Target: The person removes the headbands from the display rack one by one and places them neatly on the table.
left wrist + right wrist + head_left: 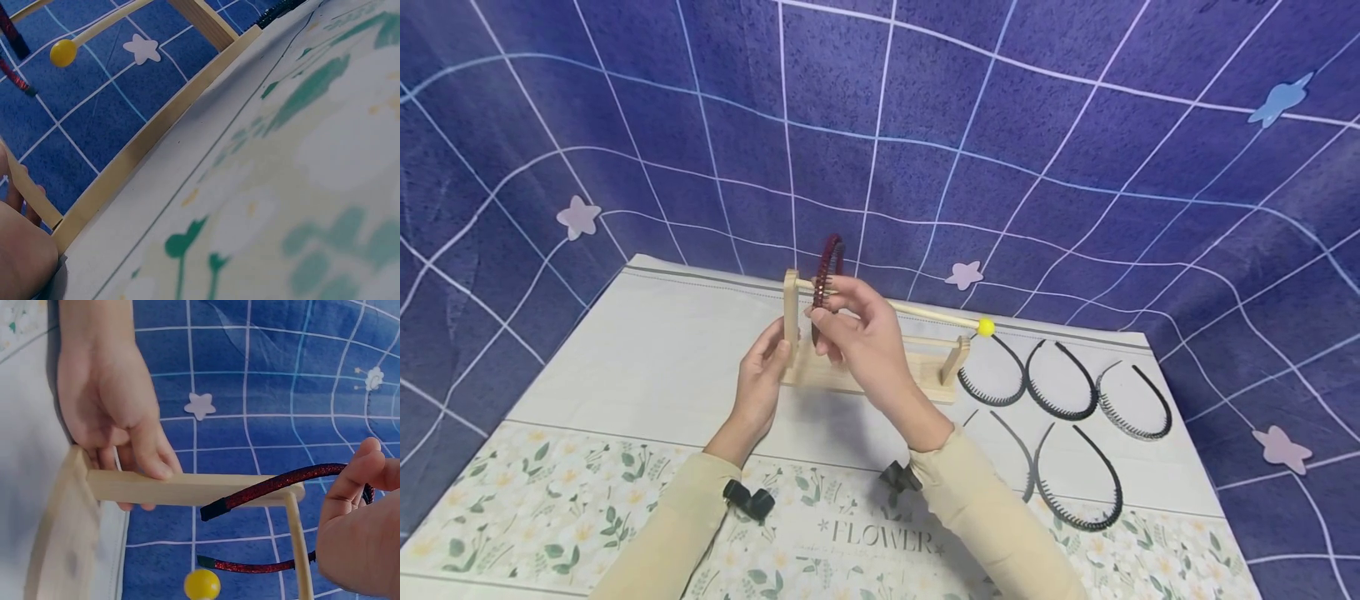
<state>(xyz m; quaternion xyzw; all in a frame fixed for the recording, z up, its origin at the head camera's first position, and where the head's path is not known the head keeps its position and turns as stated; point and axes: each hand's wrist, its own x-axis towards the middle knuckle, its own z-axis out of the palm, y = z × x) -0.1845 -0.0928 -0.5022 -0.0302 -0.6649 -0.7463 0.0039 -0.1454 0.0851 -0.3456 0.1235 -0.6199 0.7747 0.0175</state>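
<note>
My left hand (760,379) grips the left post (791,308) of a pale wooden stand (842,379), thumb in front and fingers behind. With thumb and fingers, my right hand (868,342) pinches a dark red, glittery toothed headband (824,283) beside the top of that post. An upper rod (928,314) runs from the post to a yellow ball (986,327). In the right wrist view, the headband (269,484) has one arm across the front of the post and the other behind the rod (299,544). Whether the rod lies inside its loop I cannot tell.
Several dark toothed headbands (1086,525) lie on the table to the right, one partly behind my right sleeve (977,508). The stand has a shorter right post (955,361). A blue grid-patterned curtain (880,167) hangs behind the table with its white and floral cloth (572,367).
</note>
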